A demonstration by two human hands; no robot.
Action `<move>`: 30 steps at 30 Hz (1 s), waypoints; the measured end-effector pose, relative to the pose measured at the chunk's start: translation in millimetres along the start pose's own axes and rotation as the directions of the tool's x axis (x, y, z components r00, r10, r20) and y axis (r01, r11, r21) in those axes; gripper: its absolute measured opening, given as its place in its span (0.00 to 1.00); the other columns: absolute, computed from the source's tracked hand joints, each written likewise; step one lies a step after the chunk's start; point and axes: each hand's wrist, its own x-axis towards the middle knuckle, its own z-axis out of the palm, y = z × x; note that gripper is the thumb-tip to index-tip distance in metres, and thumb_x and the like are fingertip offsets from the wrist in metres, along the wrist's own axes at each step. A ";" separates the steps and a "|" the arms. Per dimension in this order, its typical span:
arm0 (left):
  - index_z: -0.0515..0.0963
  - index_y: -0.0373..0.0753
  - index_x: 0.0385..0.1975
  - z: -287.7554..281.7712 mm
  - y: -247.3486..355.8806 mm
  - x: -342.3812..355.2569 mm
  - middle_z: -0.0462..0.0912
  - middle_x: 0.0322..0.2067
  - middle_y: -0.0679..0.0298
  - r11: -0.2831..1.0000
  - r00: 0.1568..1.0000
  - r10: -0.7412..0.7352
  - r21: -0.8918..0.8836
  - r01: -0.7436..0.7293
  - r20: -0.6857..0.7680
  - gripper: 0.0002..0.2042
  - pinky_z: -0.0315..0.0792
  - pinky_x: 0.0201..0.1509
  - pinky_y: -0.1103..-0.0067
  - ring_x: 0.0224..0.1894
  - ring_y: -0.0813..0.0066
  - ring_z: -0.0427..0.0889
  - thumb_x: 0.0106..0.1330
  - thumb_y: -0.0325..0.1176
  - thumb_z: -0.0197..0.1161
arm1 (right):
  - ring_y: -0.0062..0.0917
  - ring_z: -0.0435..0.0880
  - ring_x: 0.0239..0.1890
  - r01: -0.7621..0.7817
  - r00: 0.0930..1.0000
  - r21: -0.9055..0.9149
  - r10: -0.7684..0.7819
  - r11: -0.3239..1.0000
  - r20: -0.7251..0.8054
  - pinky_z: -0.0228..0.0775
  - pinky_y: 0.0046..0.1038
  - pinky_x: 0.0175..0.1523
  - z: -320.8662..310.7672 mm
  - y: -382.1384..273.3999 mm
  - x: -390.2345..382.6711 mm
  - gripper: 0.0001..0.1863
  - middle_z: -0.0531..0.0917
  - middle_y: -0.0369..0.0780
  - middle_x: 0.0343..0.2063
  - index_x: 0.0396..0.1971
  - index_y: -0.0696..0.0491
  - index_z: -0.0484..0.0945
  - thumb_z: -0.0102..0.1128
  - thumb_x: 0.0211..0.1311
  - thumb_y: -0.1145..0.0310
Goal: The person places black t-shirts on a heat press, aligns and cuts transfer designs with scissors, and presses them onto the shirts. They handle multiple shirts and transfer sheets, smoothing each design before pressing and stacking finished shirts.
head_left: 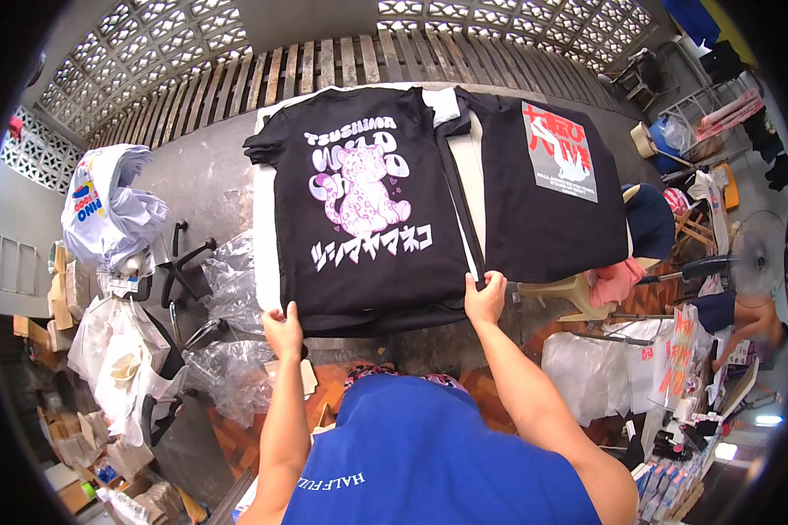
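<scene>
Grip: L hand (pixel 283 332), R hand (pixel 486 299) pinch blk cat-print tee (pixel 368 210) @ hem.

White lettering (pixel 372 248) on cat-print shirt (pixel 368 210) and blue top (pixel 403 455) — red and white on grey-panel shirt (pixel 543 214)

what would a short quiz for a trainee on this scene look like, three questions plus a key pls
1. Multiple choice: at which part of the black shirt with the spotted-cat print are the left hand and the right hand?
a) the collar
b) the lower end
c) the sleeves

2. True or false: the black shirt with the red-and-grey print lies to the right of the spotted-cat one.

3. Fill in the colour: the person at work wears a ____ top.

Key: 1 b; 2 true; 3 blue
</scene>
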 end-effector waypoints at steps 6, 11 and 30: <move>0.71 0.31 0.57 9.9 80.2 -12.6 0.78 0.53 0.45 0.930 0.977 0.087 0.337 -0.150 0.195 0.32 0.75 0.55 0.59 0.52 0.43 0.80 0.60 0.49 0.71 | 0.47 0.80 0.57 -0.170 0.956 -0.215 0.214 0.962 0.200 0.73 0.42 0.60 9.1 -50.4 19.5 0.36 0.80 0.52 0.51 0.57 0.58 0.72 0.73 0.55 0.50; 0.80 0.29 0.48 -5.1 53.4 26.6 0.87 0.44 0.50 0.998 0.827 -0.021 0.056 -0.013 0.562 0.19 0.76 0.54 0.70 0.45 0.58 0.86 0.59 0.33 0.66 | 0.42 0.84 0.54 -0.122 0.834 -0.196 0.208 0.973 0.510 0.74 0.37 0.57 -22.5 -45.3 40.9 0.28 0.84 0.54 0.48 0.46 0.64 0.81 0.74 0.54 0.55; 0.79 0.33 0.53 -241.4 380.0 90.6 0.85 0.48 0.59 0.327 0.656 0.689 -0.940 0.097 0.307 0.18 0.80 0.52 0.78 0.46 0.71 0.85 0.66 0.34 0.63 | 0.29 0.85 0.36 -0.164 0.865 0.926 -0.401 0.340 0.301 0.80 0.34 0.49 -281.9 -322.6 252.9 0.10 0.86 0.42 0.35 0.41 0.60 0.79 0.58 0.66 0.69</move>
